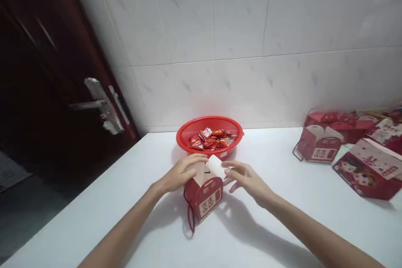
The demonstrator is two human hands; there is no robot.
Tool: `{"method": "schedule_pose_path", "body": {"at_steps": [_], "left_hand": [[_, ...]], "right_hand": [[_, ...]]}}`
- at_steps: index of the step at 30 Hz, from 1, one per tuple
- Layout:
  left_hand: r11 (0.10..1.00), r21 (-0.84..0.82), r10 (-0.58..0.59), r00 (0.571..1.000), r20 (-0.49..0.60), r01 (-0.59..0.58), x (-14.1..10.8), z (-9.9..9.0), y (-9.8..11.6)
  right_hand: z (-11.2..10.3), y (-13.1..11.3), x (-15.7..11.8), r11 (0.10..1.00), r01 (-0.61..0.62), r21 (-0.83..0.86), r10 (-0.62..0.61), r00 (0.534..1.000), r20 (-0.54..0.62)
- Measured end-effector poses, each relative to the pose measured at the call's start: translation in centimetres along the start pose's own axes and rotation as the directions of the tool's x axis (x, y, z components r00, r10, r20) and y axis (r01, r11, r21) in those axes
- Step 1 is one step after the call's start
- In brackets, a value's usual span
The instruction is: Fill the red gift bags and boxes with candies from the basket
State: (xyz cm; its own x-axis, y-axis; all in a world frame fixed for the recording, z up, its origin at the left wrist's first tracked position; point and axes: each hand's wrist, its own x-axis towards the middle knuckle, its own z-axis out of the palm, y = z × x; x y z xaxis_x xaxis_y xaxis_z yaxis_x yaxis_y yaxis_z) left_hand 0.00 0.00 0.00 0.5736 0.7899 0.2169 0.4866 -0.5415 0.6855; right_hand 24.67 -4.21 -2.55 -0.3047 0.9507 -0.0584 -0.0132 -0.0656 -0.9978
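Note:
A small red gift box (211, 199) with white printed lettering and a red cord handle (190, 217) stands on the white table in front of me. Its pale upper flaps are raised, and a white flap (216, 166) sticks up on the right. My left hand (181, 172) grips the box's upper left side, thumb and fingers bent over the edge. At the opposite side, my right hand (246, 180) has thumb and index finger at the white flap, the lower fingers spread beside the box. The inside of the box is mostly hidden.
Just behind the box sits a red plastic basket (180, 136) with several red-wrapped sweets (213, 139). More red gift boxes (320, 148) stand at the right by the tiled wall (238, 83). A dark door (63, 58) with a metal handle is left of the table (270, 144).

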Motion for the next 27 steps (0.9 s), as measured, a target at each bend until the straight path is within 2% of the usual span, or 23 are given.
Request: {"method": "schedule_pose_path", "body": {"at_steps": [3, 5, 7, 10, 12, 14, 17, 19, 20, 22, 24, 25, 27], "left_hand": [[0.998, -0.058, -0.032, 0.989, -0.145, 0.024, 0.2, 0.0, -1.3], [0.996, -0.088, -0.034, 0.979, -0.201, 0.016, 0.5, -0.1, -1.8], [0.995, -0.102, -0.017, 0.976, -0.217, -0.005, 0.8, -0.3, -1.9], [0.994, -0.103, 0.017, 0.980, -0.197, -0.038, 1.3, -0.7, -1.5], [0.993, -0.100, 0.042, 0.981, -0.191, -0.062, 1.7, -1.3, -1.2], [0.993, -0.085, 0.062, 0.977, -0.206, -0.081, 2.4, -2.0, -1.0], [0.995, -0.055, 0.071, 0.977, -0.201, -0.084, 4.1, -3.4, -1.6], [0.998, -0.022, 0.062, 0.990, -0.129, -0.066, 5.9, -4.1, -2.4], [0.999, 0.005, 0.053, 0.996, -0.076, -0.053, 7.0, -4.4, -2.8], [0.996, 0.087, 0.031, 0.999, 0.033, -0.034, 9.3, -4.5, -3.6], [0.982, 0.188, -0.003, 0.983, 0.184, -0.032, 11.6, -4.0, -4.0], [0.970, 0.240, -0.023, 0.959, 0.281, -0.048, 12.7, -3.7, -4.0], [0.935, 0.338, -0.062, 0.885, 0.461, -0.110, 14.3, -2.7, -4.0]], "right_hand": [[-0.4, 0.6, 0.4, 1.000, 0.023, 0.015, -0.023, 1.000, -0.018], [-0.6, 0.6, 0.5, 0.997, 0.072, -0.024, -0.072, 0.997, 0.020], [-0.7, 0.2, 0.4, 0.986, 0.141, -0.094, -0.131, 0.986, 0.104], [-1.1, -1.2, 0.5, 0.948, 0.259, -0.187, -0.208, 0.945, 0.251], [-1.8, -2.3, 1.1, 0.906, 0.349, -0.238, -0.277, 0.916, 0.291], [-2.9, -3.2, 2.4, 0.851, 0.431, -0.301, -0.361, 0.895, 0.261], [-5.0, -4.0, 5.9, 0.763, 0.479, -0.434, -0.479, 0.870, 0.118], [-6.1, -4.2, 8.9, 0.730, 0.430, -0.532, -0.527, 0.849, -0.036], [-6.4, -4.2, 10.4, 0.720, 0.366, -0.590, -0.521, 0.847, -0.109], [-6.5, -4.2, 13.3, 0.690, 0.251, -0.679, -0.491, 0.852, -0.184], [-6.1, -4.2, 15.7, 0.656, 0.204, -0.726, -0.463, 0.869, -0.175], [-5.9, -4.2, 16.7, 0.636, 0.195, -0.746, -0.443, 0.884, -0.147], [-5.7, -4.2, 18.1, 0.587, 0.178, -0.789, -0.379, 0.922, -0.074]]}}
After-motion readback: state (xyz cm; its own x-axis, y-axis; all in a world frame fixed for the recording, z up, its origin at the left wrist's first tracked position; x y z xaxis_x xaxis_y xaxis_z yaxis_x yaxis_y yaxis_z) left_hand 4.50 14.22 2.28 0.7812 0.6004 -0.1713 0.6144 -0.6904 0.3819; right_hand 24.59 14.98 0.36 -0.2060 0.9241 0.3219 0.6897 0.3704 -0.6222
